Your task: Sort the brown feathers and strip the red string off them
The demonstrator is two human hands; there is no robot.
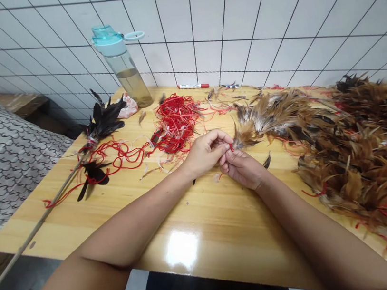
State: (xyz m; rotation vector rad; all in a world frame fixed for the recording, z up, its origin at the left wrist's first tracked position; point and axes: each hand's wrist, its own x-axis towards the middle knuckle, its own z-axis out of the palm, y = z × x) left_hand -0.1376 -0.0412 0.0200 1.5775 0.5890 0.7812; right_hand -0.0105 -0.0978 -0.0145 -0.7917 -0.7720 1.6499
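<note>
Well beyond hands (206, 153) (243, 169), bottle (120, 61) with liquid (135, 88)

This seems a craft workshop. Brown feather bundles (369, 139) at right and tangled red cord (177, 118) lie on a wooden table (226, 226), before a tiled wall (218, 16).

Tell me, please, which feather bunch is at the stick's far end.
The larger black feather bunch, left of the water bottle. The smaller black bunch lies beside the stick; the brown bunches are on the right.
</note>
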